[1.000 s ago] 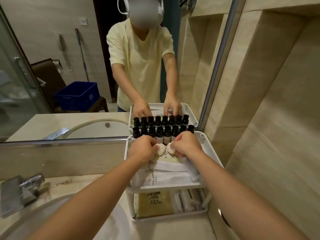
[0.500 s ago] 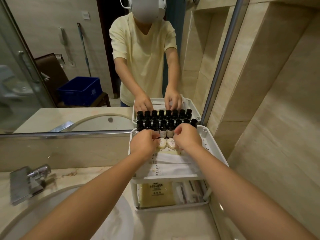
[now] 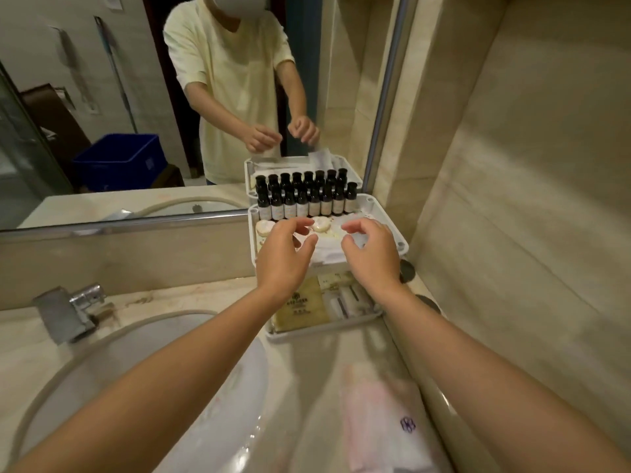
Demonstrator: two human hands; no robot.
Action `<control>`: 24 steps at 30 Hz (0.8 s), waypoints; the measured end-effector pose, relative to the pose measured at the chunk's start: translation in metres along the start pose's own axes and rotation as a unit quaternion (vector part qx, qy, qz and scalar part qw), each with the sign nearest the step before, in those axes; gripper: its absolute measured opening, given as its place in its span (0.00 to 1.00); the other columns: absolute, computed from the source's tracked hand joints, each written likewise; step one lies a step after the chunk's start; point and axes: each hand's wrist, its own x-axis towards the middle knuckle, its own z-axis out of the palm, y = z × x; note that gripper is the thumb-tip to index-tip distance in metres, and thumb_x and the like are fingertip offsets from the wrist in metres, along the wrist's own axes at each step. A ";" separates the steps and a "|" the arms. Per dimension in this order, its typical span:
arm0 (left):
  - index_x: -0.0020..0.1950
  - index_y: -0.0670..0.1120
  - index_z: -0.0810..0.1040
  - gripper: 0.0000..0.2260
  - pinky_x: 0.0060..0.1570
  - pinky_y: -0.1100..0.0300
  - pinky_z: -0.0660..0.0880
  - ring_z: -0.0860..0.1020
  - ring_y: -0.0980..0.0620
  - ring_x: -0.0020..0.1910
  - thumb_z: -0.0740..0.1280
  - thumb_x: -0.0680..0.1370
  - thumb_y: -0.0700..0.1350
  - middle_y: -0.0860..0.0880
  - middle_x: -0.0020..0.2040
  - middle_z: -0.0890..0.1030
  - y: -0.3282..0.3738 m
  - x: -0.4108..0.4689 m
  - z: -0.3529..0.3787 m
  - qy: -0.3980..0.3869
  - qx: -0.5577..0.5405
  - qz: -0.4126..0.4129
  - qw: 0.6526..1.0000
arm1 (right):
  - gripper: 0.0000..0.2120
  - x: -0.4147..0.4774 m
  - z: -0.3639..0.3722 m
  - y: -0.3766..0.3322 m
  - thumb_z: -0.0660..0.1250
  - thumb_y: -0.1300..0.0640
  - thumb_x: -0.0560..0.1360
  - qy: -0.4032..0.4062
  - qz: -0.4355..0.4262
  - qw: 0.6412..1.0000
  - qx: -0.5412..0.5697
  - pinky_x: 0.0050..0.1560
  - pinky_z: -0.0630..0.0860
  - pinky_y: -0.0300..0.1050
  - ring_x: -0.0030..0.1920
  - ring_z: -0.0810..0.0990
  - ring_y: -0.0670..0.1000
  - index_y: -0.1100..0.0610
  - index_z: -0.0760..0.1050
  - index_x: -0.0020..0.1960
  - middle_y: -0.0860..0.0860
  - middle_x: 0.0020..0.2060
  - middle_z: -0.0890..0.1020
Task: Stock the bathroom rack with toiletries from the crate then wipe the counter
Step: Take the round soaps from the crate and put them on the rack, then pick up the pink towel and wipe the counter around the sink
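A white two-tier rack [image 3: 396, 230] stands on the counter against the mirror. Its top tier holds a row of small dark bottles [image 3: 304, 203], two round white soaps [image 3: 321, 224] and white sachets. The lower tier holds a tan packet [image 3: 302, 307] and white wrapped items. My left hand [image 3: 285, 259] and my right hand [image 3: 372, 256] hover just above the front of the top tier, fingers apart and curled, holding nothing. The blue crate [image 3: 119, 162] shows only as a reflection in the mirror.
A white sink [image 3: 191, 387] with a chrome tap [image 3: 68, 308] lies to the left. A folded pale cloth [image 3: 379, 421] lies on the counter [image 3: 321, 370] in front of the rack. A tiled wall closes the right side. The mirror reflects a person.
Both hands have drawn back from the soaps and opened. The soaps now lie apart on the top tier. The view has tilted down, showing the cloth on the counter.
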 end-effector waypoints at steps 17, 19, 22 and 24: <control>0.60 0.57 0.75 0.11 0.43 0.65 0.72 0.74 0.62 0.46 0.67 0.77 0.52 0.61 0.50 0.75 -0.031 -0.171 0.010 -0.154 0.007 0.051 0.987 | 0.13 -0.194 -0.024 0.052 0.67 0.58 0.73 -0.032 0.143 0.986 -0.076 0.58 0.72 0.44 0.59 0.74 0.48 0.49 0.78 0.57 0.45 0.54 0.78; 0.60 0.57 0.76 0.11 0.42 0.66 0.70 0.74 0.63 0.45 0.67 0.77 0.51 0.61 0.50 0.76 -0.039 -0.188 0.016 -0.176 0.008 0.036 0.984 | 0.16 -0.215 -0.023 0.065 0.67 0.58 0.73 -0.050 0.171 0.981 -0.082 0.62 0.70 0.44 0.62 0.73 0.49 0.49 0.77 0.60 0.45 0.59 0.78; 0.59 0.57 0.76 0.11 0.41 0.66 0.69 0.75 0.62 0.45 0.68 0.77 0.51 0.61 0.50 0.76 -0.050 -0.210 0.026 -0.203 0.009 0.020 0.979 | 0.22 -0.240 -0.022 0.084 0.65 0.56 0.74 -0.103 0.216 0.966 -0.099 0.67 0.68 0.46 0.68 0.69 0.50 0.49 0.73 0.68 0.47 0.66 0.75; 0.59 0.56 0.76 0.11 0.43 0.64 0.71 0.75 0.61 0.45 0.68 0.77 0.51 0.60 0.52 0.77 -0.057 -0.223 0.034 -0.222 0.017 0.011 0.975 | 0.25 -0.252 -0.020 0.094 0.65 0.54 0.75 -0.146 0.237 0.954 -0.110 0.70 0.66 0.47 0.72 0.66 0.50 0.49 0.69 0.72 0.47 0.71 0.72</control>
